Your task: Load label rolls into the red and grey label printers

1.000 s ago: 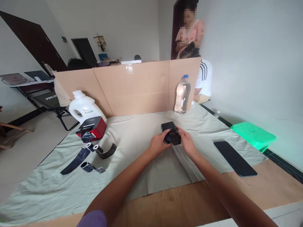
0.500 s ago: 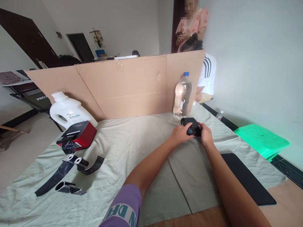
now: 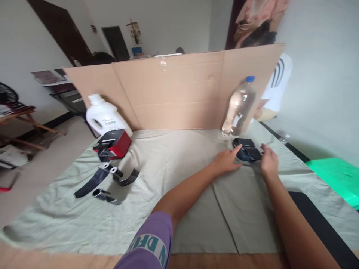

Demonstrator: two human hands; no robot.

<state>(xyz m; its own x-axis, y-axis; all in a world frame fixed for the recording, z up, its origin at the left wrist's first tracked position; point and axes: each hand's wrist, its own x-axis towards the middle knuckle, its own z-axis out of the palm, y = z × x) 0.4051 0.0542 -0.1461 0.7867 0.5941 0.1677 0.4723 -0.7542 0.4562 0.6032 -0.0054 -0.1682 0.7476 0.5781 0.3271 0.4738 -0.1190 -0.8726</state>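
A small black device (image 3: 246,149) lies on the pale cloth (image 3: 168,179) just in front of a clear water bottle (image 3: 239,108). My left hand (image 3: 227,160) rests on the cloth at the device's left side, fingers stretched out with a fingertip touching it. My right hand (image 3: 269,161) sits at the device's right edge, fingers loosely apart and holding nothing. A red and black label printer (image 3: 113,143) stands at the left. Several dark tape strips and small rolls (image 3: 108,179) lie in front of it.
A cardboard screen (image 3: 179,89) stands across the back of the table. A white jug (image 3: 103,116) is beside the printer. A black phone (image 3: 322,224) lies at the right, near a green stool (image 3: 336,175). People are behind the screen.
The black device now rests near the water bottle and both hands have loosened off it. My view has swung left and tilted.
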